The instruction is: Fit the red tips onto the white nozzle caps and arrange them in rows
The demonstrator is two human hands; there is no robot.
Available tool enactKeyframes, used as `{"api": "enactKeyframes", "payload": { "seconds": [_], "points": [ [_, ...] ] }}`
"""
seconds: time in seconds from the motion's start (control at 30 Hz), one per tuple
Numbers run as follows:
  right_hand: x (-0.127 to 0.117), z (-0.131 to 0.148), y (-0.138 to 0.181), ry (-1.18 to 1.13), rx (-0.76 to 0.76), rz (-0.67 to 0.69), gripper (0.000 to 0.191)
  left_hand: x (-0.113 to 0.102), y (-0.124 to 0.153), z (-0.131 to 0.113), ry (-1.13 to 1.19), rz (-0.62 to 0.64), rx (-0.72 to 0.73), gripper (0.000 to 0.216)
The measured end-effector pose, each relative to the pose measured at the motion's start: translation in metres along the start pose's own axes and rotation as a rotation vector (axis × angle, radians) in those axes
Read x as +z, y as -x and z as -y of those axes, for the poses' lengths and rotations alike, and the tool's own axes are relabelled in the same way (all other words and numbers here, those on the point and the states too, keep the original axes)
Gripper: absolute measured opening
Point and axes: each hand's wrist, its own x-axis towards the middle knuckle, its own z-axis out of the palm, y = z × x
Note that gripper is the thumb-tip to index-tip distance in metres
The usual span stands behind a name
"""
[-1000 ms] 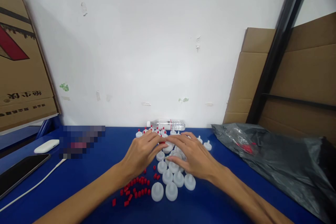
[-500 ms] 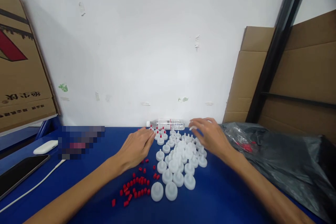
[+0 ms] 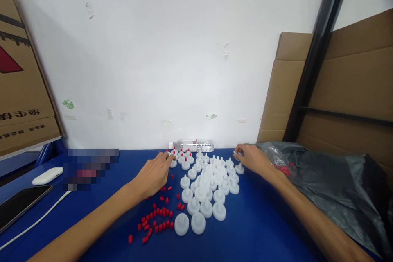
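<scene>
Head view: white nozzle caps (image 3: 206, 209) and small red caps (image 3: 163, 213) spread over my blue bench (image 3: 245, 229)

My left hand (image 3: 153, 176) is palm down left of centre, fingers bent, tips beside the white pieces with red tips (image 3: 185, 165) near the bench's back edge; I cannot tell whether it grips one. My right hand (image 3: 253, 159), right of centre, has thumb and fingers pinched around a small white piece (image 3: 236, 154), mostly hidden.

Between my hands, the white nozzle caps crowd the middle of the frame, many nozzle up, two sitting nearest me at lower centre. Loose red caps lie left of them, some upright, some on their sides. A clear bottle (image 3: 196, 145) lies along the white wall (image 3: 172, 49). Dark plastic sheeting (image 3: 331, 188) covers the lower right, and a phone (image 3: 24, 208) lies at lower left.
</scene>
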Motion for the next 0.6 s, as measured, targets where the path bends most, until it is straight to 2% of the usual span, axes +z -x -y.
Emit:
{"api": "enactKeyframes", "payload": {
  "seconds": [0.1, 0.17, 0.37, 0.6],
  "points": [
    [0.001, -0.002, 0.000, -0.003, 0.013, 0.050, 0.009, 0.008, 0.000, 0.008, -0.043, 0.038, -0.005, 0.067],
    [0.001, -0.001, 0.001, -0.005, 0.013, 0.074, 0.010, 0.012, -0.001, 0.012, -0.024, 0.053, -0.009, 0.068],
    [-0.003, 0.004, 0.003, 0.016, 0.020, 0.064, 0.030, 0.012, -0.006, 0.016, 0.111, 0.017, -0.072, 0.038],
    [-0.015, 0.017, 0.005, -0.009, -0.016, -0.086, 0.031, 0.018, -0.011, 0.028, 0.280, -0.008, -0.231, 0.017]
  ]
}}
